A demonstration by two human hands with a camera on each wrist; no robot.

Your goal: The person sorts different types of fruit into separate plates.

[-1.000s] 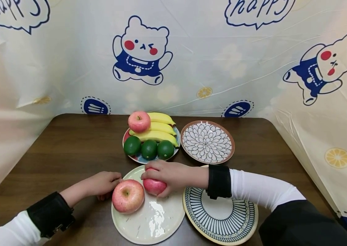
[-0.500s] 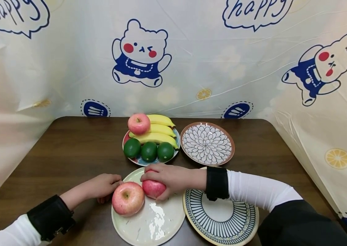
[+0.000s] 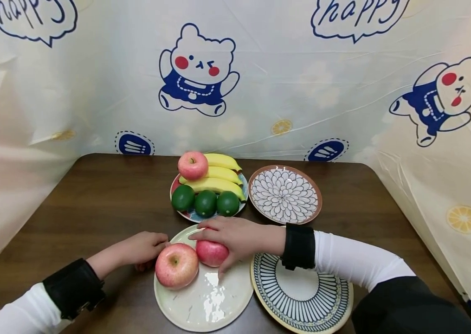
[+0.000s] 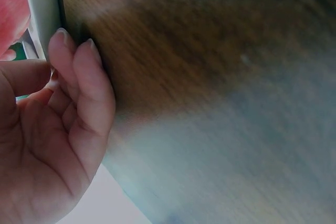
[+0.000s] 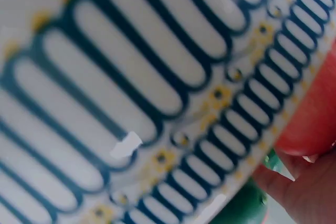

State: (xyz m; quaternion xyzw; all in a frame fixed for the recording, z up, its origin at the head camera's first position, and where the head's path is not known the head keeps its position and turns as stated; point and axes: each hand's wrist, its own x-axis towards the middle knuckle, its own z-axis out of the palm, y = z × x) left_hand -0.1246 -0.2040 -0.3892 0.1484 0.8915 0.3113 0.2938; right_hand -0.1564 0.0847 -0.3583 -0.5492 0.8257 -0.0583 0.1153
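My left hand pinches the left rim of a cream plate. The left wrist view has the thumb and fingertips at that rim. A large pink-yellow apple sits on the plate, close beside this hand. Right of it on the same plate is a smaller red-pink apple. Over this one spreads my right hand, fingers across its top and thumb held off its lower right side. In the right wrist view the smaller apple shows just above the fingers.
Under the right forearm lies a blue-and-white patterned plate. Behind, a plate bears an apple, three bananas and three dark green round fruits. A brown-rimmed floral plate stands beside it.
My right hand has loosened from the smaller apple: its thumb has come away and the fingers are spread more. The left hand stays at the plate's rim. The head view has shifted slightly.
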